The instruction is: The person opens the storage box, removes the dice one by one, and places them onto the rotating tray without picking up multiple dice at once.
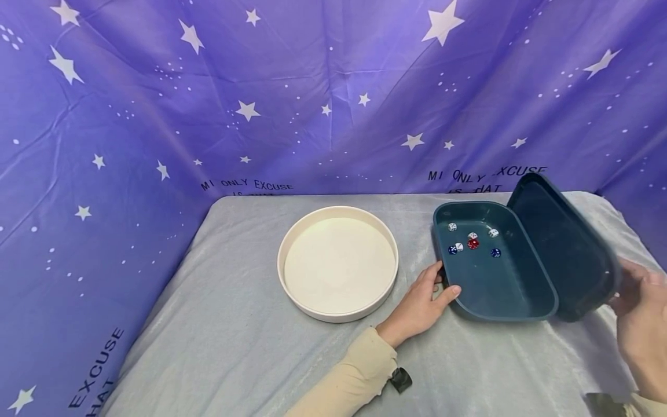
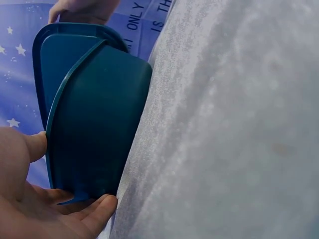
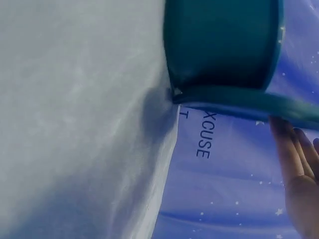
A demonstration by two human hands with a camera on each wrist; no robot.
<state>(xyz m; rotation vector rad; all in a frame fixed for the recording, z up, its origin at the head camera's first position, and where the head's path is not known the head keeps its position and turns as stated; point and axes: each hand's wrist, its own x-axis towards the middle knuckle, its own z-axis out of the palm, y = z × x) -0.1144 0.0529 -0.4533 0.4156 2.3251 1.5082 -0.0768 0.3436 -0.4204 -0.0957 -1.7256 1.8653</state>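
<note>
A dark teal box point(image 1: 513, 289) with rounded corners stands on the right of the table, with white, red and blue dice point(image 1: 473, 244) toward its far end. My left hand point(image 1: 419, 304) holds the box's near left corner, thumb over the rim and fingers against the outer wall point(image 2: 99, 109). The matching teal lid point(image 1: 563, 243) stands tilted up along the box's right side. My right hand point(image 1: 643, 315) is at the lid's outer right edge. In the right wrist view, its straight fingers point(image 3: 286, 147) touch the outside of the lid point(image 3: 239, 102).
A round cream tray point(image 1: 339, 266) with a low wall stands left of the box. Grey cloth point(image 1: 229, 324) covers the table. Behind and beside it hangs a purple curtain point(image 1: 292, 87) with white stars and printed words.
</note>
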